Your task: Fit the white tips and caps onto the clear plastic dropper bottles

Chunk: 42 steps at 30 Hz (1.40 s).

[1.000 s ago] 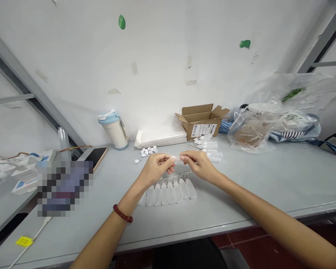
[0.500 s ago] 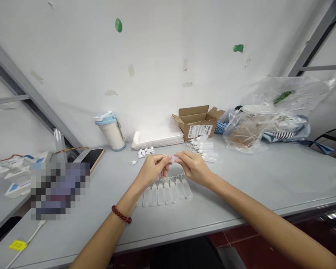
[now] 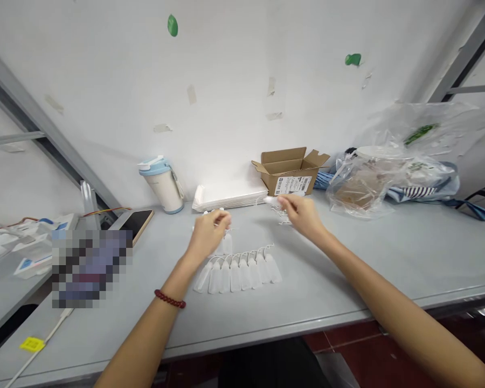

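1. Lying side by side on the grey table, a row of translucent bottles is nearest. Thin curled strands leave its far side and seem to cross; lifting one bottle could drag a neighbour if they snag.

2. Just left of the row runs the left forearm, wearing a beaded bracelet. A sideways sweep there could skew the end bottle.

3. Beyond the row's left half, the left hand is curled narrow, thumb and fingers drawn together; whether anything sits between them I cannot tell. More bottles lie between it and the row, partly covered, so dropping the hand lower might nudge them.

4. Farther past the row on that side, small white pieces peek out behind the hand. They look light and would probably scatter if brushed.

5. Beyond the row's right end, the right hand pinches a small white piece, blurred; a fingertip-only hold could let it slip. Thin white ends below could catch on it.

6. Farthest from the row sit a flat white stack and an open cardboard box.
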Available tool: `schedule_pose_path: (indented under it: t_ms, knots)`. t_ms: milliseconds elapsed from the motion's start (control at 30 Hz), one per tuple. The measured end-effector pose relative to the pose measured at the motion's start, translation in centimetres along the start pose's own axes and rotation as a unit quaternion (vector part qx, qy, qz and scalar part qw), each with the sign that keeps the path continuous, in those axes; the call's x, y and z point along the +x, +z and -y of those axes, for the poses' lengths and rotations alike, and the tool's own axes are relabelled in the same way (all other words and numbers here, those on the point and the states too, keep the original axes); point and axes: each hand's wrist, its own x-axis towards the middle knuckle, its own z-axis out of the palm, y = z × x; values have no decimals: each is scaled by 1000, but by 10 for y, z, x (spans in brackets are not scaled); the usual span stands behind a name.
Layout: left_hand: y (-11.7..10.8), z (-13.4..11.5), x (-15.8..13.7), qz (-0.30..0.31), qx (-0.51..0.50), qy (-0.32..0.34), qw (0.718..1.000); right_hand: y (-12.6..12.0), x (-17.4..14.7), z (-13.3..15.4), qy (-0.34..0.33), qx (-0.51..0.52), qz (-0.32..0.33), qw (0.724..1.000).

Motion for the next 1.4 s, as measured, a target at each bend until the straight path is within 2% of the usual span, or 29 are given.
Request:
schedule_pose_path:
  t_ms: [67,133,233,300,433,600,800,933,1033,1100,1133,1167,1233,1267,1300,1400]
  knots:
    - [-17,13,7,-38,115,15,993,-9,7,-19,31,-122,-49,991]
    - [-34,26,13,-40,224,16,974,-18,11,-37,83,-216,-64,971]
    - [-50,43,15,25,334,-25,942,-25,14,-61,122,-280,-56,950]
    - [-53,51,14,51,365,-43,929,-25,16,-75,114,-285,-39,951]
    - [-49,58,11,75,360,-56,928,-21,20,-92,78,-243,-9,967]
    - [-46,57,12,97,357,-59,927,-17,21,-95,34,-196,1,980]
    - [-44,50,13,104,342,-59,932,-23,21,-93,21,-158,-39,986]
    - [-41,40,13,72,288,-41,954,-33,22,-79,9,-146,-82,986]
    - [-33,29,12,39,187,-30,981,-41,20,-58,37,-117,-71,990]
    - [-24,19,9,34,104,-26,994,-45,17,-39,72,-64,-2,995]
    - [-20,14,7,34,60,-27,997,-46,15,-29,81,-25,75,994]
    - [-16,8,5,41,20,-32,998,-47,12,-19,85,17,180,980]
    - [-9,-3,1,58,-50,-42,996,-45,5,2,65,82,377,920]
    - [-6,-9,-1,67,-84,-54,993,-42,1,10,51,95,439,892]
    - [-4,-13,-3,73,-113,-62,989,-39,-2,18,37,100,484,868]
    - [1,-20,-6,82,-173,-82,978,-26,-12,32,54,82,548,830]
